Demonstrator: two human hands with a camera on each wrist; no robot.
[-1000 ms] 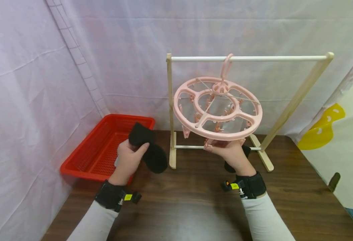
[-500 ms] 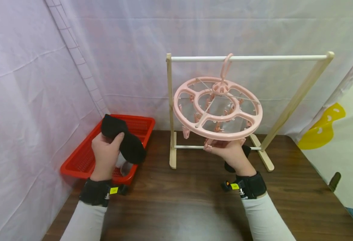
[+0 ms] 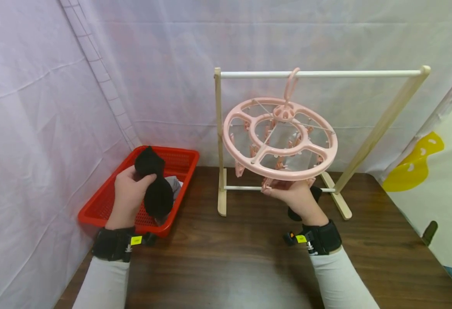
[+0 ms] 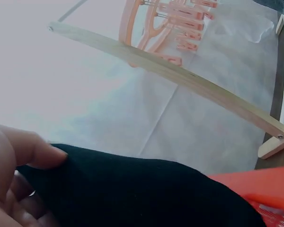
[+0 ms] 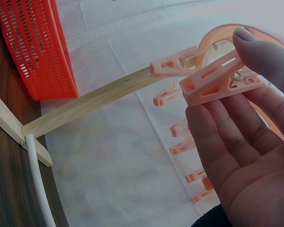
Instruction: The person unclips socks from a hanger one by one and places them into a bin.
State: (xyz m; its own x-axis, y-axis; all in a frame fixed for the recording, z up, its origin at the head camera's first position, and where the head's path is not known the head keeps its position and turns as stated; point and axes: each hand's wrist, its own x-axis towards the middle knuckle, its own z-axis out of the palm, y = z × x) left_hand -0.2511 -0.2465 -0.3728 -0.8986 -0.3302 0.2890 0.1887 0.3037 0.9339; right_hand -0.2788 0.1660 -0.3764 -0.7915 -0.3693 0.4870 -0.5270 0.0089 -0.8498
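Observation:
My left hand (image 3: 127, 193) pinches a black sock (image 3: 159, 195) between thumb and fingers. The sock hangs over the red basket (image 3: 187, 182), covering part of the light grey and white fabric (image 3: 176, 185) inside. At the pink round clip hanger (image 3: 284, 174), my right hand (image 3: 297, 197) holds a pink clothespin (image 5: 217, 80) at its rim. In the right wrist view, the thumb lies on top of this clothespin and the fingers lie underneath. Another black item (image 3: 316, 194) shows behind the right hand, mostly hidden by it.
The hanger's hook hangs on the white rod (image 3: 345, 74) of a wooden-legged rack (image 3: 221, 193). More pink clothespins (image 5: 182, 145) dangle below the ring. White cloth (image 3: 172, 77) stands behind the brown table (image 3: 226, 257). A yellow shape (image 3: 407, 171) hangs at the right.
My left hand has moved leftward with the black sock, from the basket's right side to over the basket. The right hand has stayed at the clothespin.

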